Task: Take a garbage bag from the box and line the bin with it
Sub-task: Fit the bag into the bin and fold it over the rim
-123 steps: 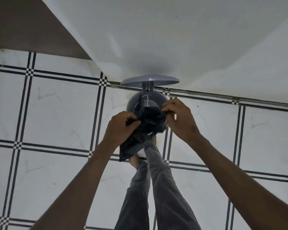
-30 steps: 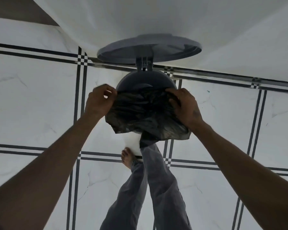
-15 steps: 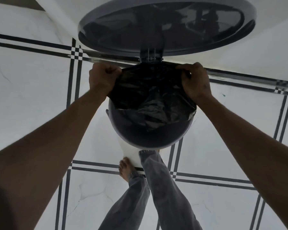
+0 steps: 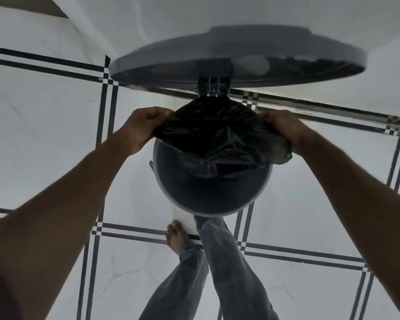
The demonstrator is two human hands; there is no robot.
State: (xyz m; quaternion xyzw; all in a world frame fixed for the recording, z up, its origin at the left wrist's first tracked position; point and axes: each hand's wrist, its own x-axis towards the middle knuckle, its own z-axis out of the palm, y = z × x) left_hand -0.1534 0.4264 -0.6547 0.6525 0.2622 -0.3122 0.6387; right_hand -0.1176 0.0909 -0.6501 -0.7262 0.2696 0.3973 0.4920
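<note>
- The fingers of the left hand (image 4: pixel 141 128) are curled tight on the left edge of the thin, crinkled black plastic garbage bag (image 4: pixel 217 139); those of the right hand (image 4: pixel 284 132) are clenched on its right edge, where the film bunches into a greyish wad.
- Judging by the grip, the two hands are pulling the bag's mouth apart so it can be hooked over the far half of the round grey plastic pedal bin (image 4: pixel 208 192).
- The bag sits at the bin's far rim, just under the hinge; its loose body sags into the dark interior, while the near rim is bare.
- The round, flat grey lid (image 4: pixel 217 56) stands raised behind, probably because a grey-trousered leg (image 4: pixel 226 257) reaches under the bin toward a pedal that is hidden; a bare foot (image 4: pixel 174 236) rests on the glossy white marbled floor tiles (image 4: pixel 44 112) with their black stripes.
- The film looks slippery, creased and light.
</note>
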